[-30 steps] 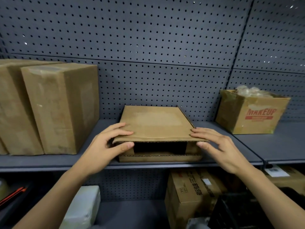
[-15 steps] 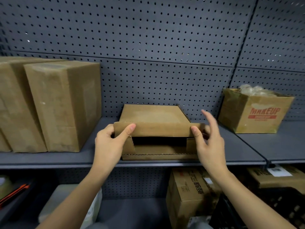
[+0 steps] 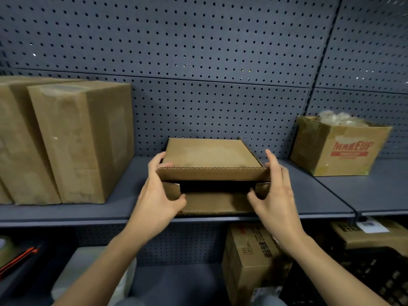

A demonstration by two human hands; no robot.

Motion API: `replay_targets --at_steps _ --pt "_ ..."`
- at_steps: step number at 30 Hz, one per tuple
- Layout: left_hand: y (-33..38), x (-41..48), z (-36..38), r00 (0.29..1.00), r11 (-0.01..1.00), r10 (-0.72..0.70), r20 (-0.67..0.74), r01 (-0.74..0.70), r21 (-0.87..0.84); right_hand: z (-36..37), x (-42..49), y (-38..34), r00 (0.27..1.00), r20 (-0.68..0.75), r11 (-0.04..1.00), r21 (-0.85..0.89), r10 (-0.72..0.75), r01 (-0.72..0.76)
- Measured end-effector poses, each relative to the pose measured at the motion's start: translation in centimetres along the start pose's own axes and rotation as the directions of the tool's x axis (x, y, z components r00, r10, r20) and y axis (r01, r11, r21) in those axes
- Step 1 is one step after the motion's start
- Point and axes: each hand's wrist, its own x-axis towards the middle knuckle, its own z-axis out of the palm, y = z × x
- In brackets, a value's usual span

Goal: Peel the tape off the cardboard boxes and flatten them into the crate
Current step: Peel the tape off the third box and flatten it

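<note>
A small flat cardboard box (image 3: pixel 209 153) lies on the grey shelf (image 3: pixel 309 195), its front end open and dark inside. Its front top flap (image 3: pixel 212 174) is folded up, and a bottom flap (image 3: pixel 216 205) lies forward on the shelf. My left hand (image 3: pixel 156 195) grips the box's left front corner, fingers over the top edge and thumb on the left side flap. My right hand (image 3: pixel 276 191) holds the right front corner, fingers along the side and thumb curled toward the right side flap. A black crate (image 3: pixel 375 274) shows at the lower right, below the shelf.
Two tall taped cardboard boxes (image 3: pixel 81 140) stand on the shelf at left. An open box printed MAKEUP (image 3: pixel 340 146), stuffed with crumpled tape or plastic, sits at right. Below the shelf are more cardboard boxes (image 3: pixel 254 257) and a white item (image 3: pixel 88 274). Pegboard backs the shelf.
The front top flap has been lifted from lying flat to standing up. Both hands shifted from resting on top of the box to gripping its front corners and side flaps.
</note>
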Motion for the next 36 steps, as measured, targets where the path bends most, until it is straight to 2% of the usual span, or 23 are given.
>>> replay_targets --at_steps 3,7,12,18,25,28,32,36 --pt "0.1 0.1 -0.8 0.995 1.0 -0.003 0.099 0.003 -0.001 -1.1 -0.1 0.3 0.997 0.083 1.0 0.003 -0.007 0.007" --pt "0.1 0.2 -2.4 0.959 0.996 0.011 0.282 -0.035 0.081 -3.4 -0.1 1.6 0.978 0.203 0.999 0.007 -0.054 0.054" --pt "-0.1 0.5 -3.6 0.88 0.97 0.109 0.463 -0.197 0.146 -5.7 -0.6 3.5 0.948 0.297 0.993 0.017 -0.114 0.114" --pt "0.3 0.9 -3.8 0.838 0.962 0.124 0.532 -0.233 0.144 -6.4 -1.1 5.3 0.939 0.296 0.984 0.089 -0.173 0.153" --pt "1.0 1.3 -3.8 0.739 0.94 0.13 0.661 -0.304 0.155 -8.2 -0.8 6.9 0.91 0.377 0.985 0.066 -0.17 0.156" --pt "1.2 1.5 -3.7 0.707 0.948 0.141 0.693 -0.298 0.111 -8.8 -0.4 6.5 0.931 0.327 0.987 0.059 -0.164 0.153" --pt "1.3 2.3 -2.7 0.697 0.941 0.108 0.709 -0.302 0.155 -8.5 2.0 5.1 0.939 0.342 0.982 -0.159 -0.039 0.098" --pt "1.2 3.2 -1.8 0.703 0.941 0.03 0.711 -0.259 0.216 -7.6 4.9 4.6 0.876 0.481 0.894 -0.408 0.036 0.187"
